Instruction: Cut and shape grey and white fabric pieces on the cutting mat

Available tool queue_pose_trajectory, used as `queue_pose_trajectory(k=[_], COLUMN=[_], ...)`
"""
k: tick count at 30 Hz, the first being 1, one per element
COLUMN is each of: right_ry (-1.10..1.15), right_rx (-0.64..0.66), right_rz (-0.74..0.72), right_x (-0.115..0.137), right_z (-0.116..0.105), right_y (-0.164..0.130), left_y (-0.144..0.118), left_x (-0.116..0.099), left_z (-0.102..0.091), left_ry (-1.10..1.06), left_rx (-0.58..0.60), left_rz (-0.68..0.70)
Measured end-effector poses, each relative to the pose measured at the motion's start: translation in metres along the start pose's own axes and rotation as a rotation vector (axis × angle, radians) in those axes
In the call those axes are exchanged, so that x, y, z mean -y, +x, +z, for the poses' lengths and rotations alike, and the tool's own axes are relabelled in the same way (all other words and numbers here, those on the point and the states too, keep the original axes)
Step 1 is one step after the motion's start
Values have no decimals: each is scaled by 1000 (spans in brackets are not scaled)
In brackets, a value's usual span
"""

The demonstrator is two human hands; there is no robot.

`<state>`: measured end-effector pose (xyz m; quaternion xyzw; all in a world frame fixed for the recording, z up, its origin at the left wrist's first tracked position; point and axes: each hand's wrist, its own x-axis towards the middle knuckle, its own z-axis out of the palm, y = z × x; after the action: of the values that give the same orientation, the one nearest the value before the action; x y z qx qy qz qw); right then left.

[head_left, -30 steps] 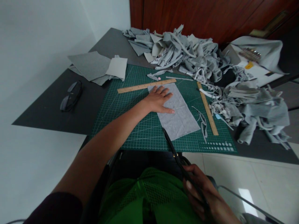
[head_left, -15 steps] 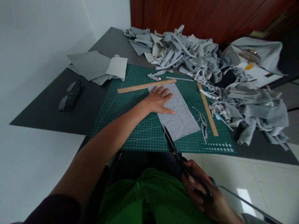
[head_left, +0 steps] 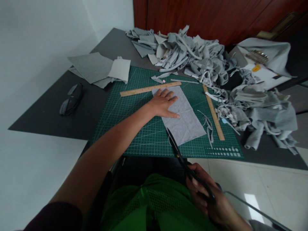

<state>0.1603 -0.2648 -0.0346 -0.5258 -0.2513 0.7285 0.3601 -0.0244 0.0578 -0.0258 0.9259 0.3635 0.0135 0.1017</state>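
Note:
A grey fabric strip (head_left: 185, 117) lies on the green cutting mat (head_left: 134, 122). My left hand (head_left: 163, 102) presses flat on the strip's far half, fingers spread. My right hand (head_left: 209, 199) grips black scissors (head_left: 178, 150) near my lap, their blades reaching along the strip's near left edge. A thin trimmed sliver curls beside the blades. A wooden ruler (head_left: 150, 88) lies just beyond my left hand.
A second wooden ruler (head_left: 213, 112) lies along the mat's right side beside thin fabric trimmings (head_left: 209, 128). Heaps of grey fabric scraps (head_left: 192, 54) fill the back and right. Flat grey pieces (head_left: 96, 67) and dark glasses (head_left: 71, 99) sit at the left.
The scissors and my right hand have moved forward along the strip's left edge. My left hand has stayed put on the fabric.

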Motion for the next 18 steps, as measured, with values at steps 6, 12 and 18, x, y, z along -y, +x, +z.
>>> queue_pose_trajectory(k=[6,12,18], right_ry=[-3,-23,-25], right_rx=[-14,-19,-31], right_rz=[-5,19,31], right_x=[0,1,1], right_z=[2,0,-3], right_y=[0,-2,-3], left_y=[-1,-1,0], left_x=[-1,-1,-1], left_z=[-1,-1,-1], left_ry=[0,-9,-5], left_rx=[-6,-10,8], left_rz=[1,4,2])
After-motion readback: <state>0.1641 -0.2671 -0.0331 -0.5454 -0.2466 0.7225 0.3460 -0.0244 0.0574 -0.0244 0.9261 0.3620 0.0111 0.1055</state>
